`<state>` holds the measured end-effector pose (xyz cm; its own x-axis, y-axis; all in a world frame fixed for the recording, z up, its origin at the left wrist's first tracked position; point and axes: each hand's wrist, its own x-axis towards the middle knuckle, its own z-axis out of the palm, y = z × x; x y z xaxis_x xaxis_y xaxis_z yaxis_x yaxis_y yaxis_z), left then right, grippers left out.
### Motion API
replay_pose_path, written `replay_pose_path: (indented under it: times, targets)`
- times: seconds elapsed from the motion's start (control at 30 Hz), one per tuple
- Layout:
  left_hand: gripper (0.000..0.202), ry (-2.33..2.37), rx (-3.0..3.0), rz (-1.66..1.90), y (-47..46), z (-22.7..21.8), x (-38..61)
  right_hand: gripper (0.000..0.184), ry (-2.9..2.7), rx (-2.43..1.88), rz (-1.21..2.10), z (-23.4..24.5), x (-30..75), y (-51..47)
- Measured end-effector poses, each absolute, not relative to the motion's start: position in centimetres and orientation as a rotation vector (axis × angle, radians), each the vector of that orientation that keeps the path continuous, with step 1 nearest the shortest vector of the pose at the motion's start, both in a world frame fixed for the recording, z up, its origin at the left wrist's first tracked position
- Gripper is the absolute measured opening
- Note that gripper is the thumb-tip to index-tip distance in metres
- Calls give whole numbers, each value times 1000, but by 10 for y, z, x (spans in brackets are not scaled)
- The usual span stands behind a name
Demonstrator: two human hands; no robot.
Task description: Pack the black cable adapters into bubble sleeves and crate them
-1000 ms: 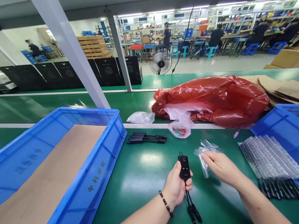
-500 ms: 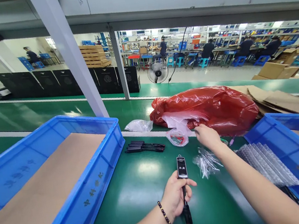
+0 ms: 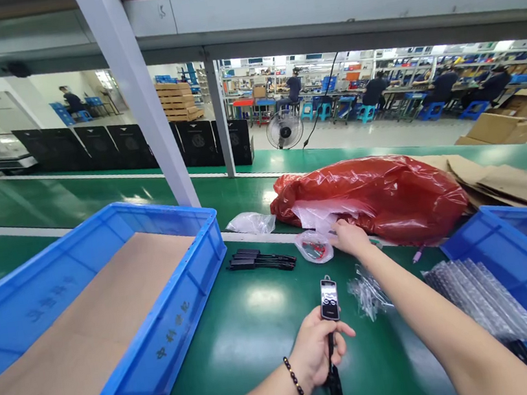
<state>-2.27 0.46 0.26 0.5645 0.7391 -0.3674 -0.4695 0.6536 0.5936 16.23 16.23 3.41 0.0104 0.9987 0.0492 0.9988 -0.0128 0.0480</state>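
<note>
1. A corner of the blue bin stands just beside the spare black units, near the far edge of the bench; bumping it could scatter them.
2. My left hand grasps the black device above the bench by its lower end, one finger stretched away; that partial hold could let it slip.
3. My right hand is at the small plastic bag, by the far edge. I can't tell whether it's pinching anything; tugging could spill the red pieces.
4. Drawing back carelessly, I could sweep away the clear sleeves.
</note>
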Motion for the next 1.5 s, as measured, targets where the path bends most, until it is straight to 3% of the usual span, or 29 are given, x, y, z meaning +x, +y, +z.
replay_pose_path:
  times: [0.23, 0.4, 0.47, 0.63, 0.8, 0.9, 1.0, 1.23, 1.4, 1.5]
  targets:
    - [28, 627, 462, 766, 7, 1, -24, 25, -2045, -2180, -61, 47, 153, 165]
    - [26, 528, 446, 816, 7, 3, -27, 24, -1790, -2080, -27, 70, 168, 114]
    - [30, 473, 460, 820, 6, 5, -28, 21, -1557, -1901, 169, 67, 162, 78]
    - [32, 423, 524, 835, 5, 8, -29, 32, -1191, -1535, 1033, 42, 131, 3]
    - [27, 482, 645, 726, 4, 9, -29, 45, -1113, -1420, 1305, 40, 149, -7]
    - [21, 491, 695, 631, 3, 13, -29, 44, -1249, -1450, 1443, 44, 170, -1]
    - [21, 505, 688, 632, 3, 16, -29, 40, -1289, -1521, 1400, 40, 180, 0]
    - [18, 385, 677, 447, -2, 11, -29, 42, -817, -1439, 851, 26, 167, 4]
    - [16, 330, 673, 361, -7, 3, -27, 37, -839, -1402, 738, 27, 152, 3]
    - [31, 318, 672, 430, -6, 2, -27, 36, -1022, -1421, 805, 27, 150, 0]
